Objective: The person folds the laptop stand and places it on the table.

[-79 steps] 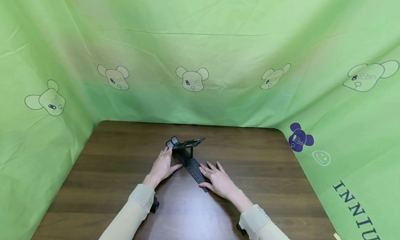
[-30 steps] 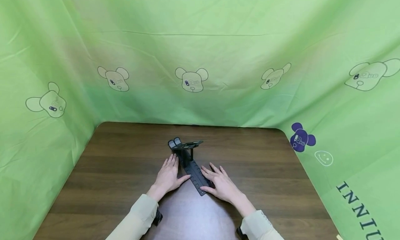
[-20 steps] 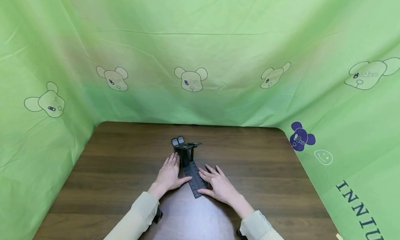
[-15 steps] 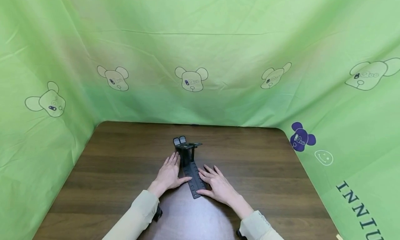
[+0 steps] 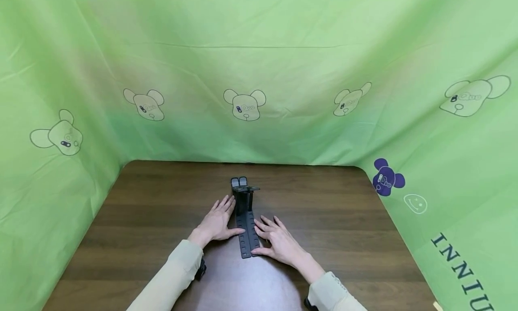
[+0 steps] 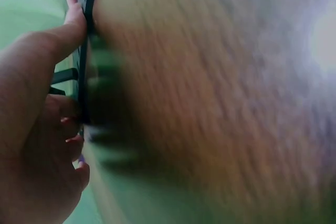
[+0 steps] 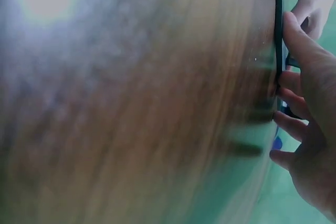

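Observation:
A black folding laptop stand (image 5: 247, 232) lies on the table, its long notched base pointing almost straight away from me. Two grey-padded hooks (image 5: 238, 181) sit at its far end, and a raised plate on a thin strut stands over that half. My left hand (image 5: 215, 222) lies along the left side, fingers fairly straight and thumb at the base's edge. At the near right side, my right hand (image 5: 283, 243) touches the edge with fingertips and thumb. Both wrist views show the base edge-on, the left hand (image 6: 31, 93) and right hand (image 7: 315, 93) against it.
The brown wooden table (image 5: 323, 203) has a glossy light patch near its front. A green cloth (image 5: 283, 135) printed with bear heads encloses the back and both sides.
Between both hands the stand has turned clockwise: its far end has swung right and its near end left, from slanted to nearly straight. The left hand has slid along its side towards me.

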A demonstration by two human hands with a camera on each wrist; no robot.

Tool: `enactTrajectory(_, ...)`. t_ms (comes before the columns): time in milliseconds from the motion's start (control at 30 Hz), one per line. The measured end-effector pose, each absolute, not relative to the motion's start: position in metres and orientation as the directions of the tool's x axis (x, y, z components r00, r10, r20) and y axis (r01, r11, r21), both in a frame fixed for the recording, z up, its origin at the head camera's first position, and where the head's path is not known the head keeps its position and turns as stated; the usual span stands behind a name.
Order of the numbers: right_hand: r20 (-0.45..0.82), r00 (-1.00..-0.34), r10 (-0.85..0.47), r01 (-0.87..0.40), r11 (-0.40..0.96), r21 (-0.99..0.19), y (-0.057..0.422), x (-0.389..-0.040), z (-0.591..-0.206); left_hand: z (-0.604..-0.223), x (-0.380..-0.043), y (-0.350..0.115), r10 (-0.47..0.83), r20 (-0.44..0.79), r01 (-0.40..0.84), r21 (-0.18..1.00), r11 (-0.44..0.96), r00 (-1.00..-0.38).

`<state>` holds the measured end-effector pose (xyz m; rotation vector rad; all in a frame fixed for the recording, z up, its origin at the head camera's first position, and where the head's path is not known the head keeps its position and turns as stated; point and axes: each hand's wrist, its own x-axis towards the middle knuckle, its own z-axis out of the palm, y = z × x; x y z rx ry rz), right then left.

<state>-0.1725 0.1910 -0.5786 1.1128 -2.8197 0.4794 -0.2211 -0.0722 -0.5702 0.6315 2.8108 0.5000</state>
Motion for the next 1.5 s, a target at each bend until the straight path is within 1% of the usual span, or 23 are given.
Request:
enactTrajectory(267, 0.171, -0.732, -0.660, -0.680, 0.689, -0.252, 0.190, -0.171, -0.579, -0.572, -0.229, -0.078, 0.519, -0.115, 0.438, 0.400, 0.805, -0.847)
enactTrajectory(400, 0.166, -0.726, -0.667, -0.686, 0.691, -0.227, 0.188, -0.171, -0.577, -0.572, -0.232, -0.081, 0.532, -0.129, 0.446, 0.402, 0.800, -0.837)
enactTrajectory(500, 0.195, -0.714, -0.672, -0.700, 0.681, -0.214, 0.187, -0.172, -0.579, -0.571, -0.234, -0.082, 0.539, -0.137, 0.451, 0.402, 0.797, -0.831)
enactTrajectory(533, 0.219, -0.706, -0.674, -0.708, 0.676, -0.202, 0.188, -0.174, -0.585, -0.571, -0.235, -0.083, 0.544, -0.131, 0.456, 0.405, 0.793, -0.829)
enactTrajectory(600, 0.250, -0.701, -0.668, -0.713, 0.666, -0.219, 0.189, -0.176, -0.592, -0.570, -0.236, -0.084, 0.553, -0.124, 0.466, 0.408, 0.786, -0.824)
enactTrajectory(667, 0.281, -0.704, -0.652, -0.709, 0.658, -0.252, 0.190, -0.180, -0.607, -0.569, -0.237, -0.084, 0.561, -0.122, 0.475, 0.404, 0.782, -0.819)
enactTrajectory(733, 0.305, -0.706, -0.639, -0.707, 0.664, -0.245, 0.192, -0.185, -0.624, -0.568, -0.238, -0.085, 0.567, -0.121, 0.482, 0.401, 0.779, -0.815)
enactTrajectory(767, 0.299, -0.718, -0.629, -0.696, 0.661, -0.280, 0.191, -0.185, -0.625, -0.568, -0.238, -0.085, 0.568, -0.124, 0.484, 0.398, 0.779, -0.813)
enactTrajectory(800, 0.306, -0.721, -0.622, -0.693, 0.663, -0.285, 0.191, -0.186, -0.629, -0.568, -0.238, -0.085, 0.569, -0.125, 0.485, 0.394, 0.780, -0.813)
enactTrajectory(867, 0.279, -0.732, -0.622, -0.682, 0.676, -0.280, 0.188, -0.181, -0.618, -0.570, -0.239, -0.085, 0.566, -0.124, 0.483, 0.396, 0.781, -0.815)
enactTrajectory(933, 0.223, -0.757, -0.614, -0.652, 0.690, -0.315, 0.185, -0.174, -0.602, -0.573, -0.238, -0.086, 0.562, -0.118, 0.476, 0.407, 0.780, -0.819)
enactTrajectory(1033, 0.126, -0.789, -0.602, -0.600, 0.709, -0.372, 0.181, -0.165, -0.580, -0.577, -0.237, -0.088, 0.549, -0.108, 0.455, 0.441, 0.774, -0.829)
enactTrajectory(1100, 0.093, -0.799, -0.594, -0.568, 0.695, -0.442, 0.181, -0.165, -0.578, -0.579, -0.235, -0.090, 0.534, -0.099, 0.430, 0.478, 0.766, -0.840)
enactTrajectory(1233, 0.108, -0.803, -0.586, -0.540, 0.637, -0.550, 0.186, -0.173, -0.575, -0.572, -0.230, -0.096, 0.475, -0.077, 0.337, 0.606, 0.720, -0.877)
enactTrajectory(1333, 0.122, -0.827, -0.549, -0.500, 0.618, -0.607, 0.191, -0.181, -0.566, -0.561, -0.228, -0.098, 0.431, -0.049, 0.276, 0.700, 0.659, -0.901)
enactTrajectory(1400, 0.126, -0.849, -0.514, -0.467, 0.616, -0.634, 0.194, -0.187, -0.556, -0.552, -0.227, -0.099, 0.421, -0.012, 0.275, 0.740, 0.614, -0.907)
enactTrajectory(1500, 0.167, -0.871, -0.462, -0.450, 0.615, -0.648, 0.193, -0.197, -0.541, -0.539, -0.227, -0.098, 0.423, 0.067, 0.312, 0.779, 0.544, -0.904)
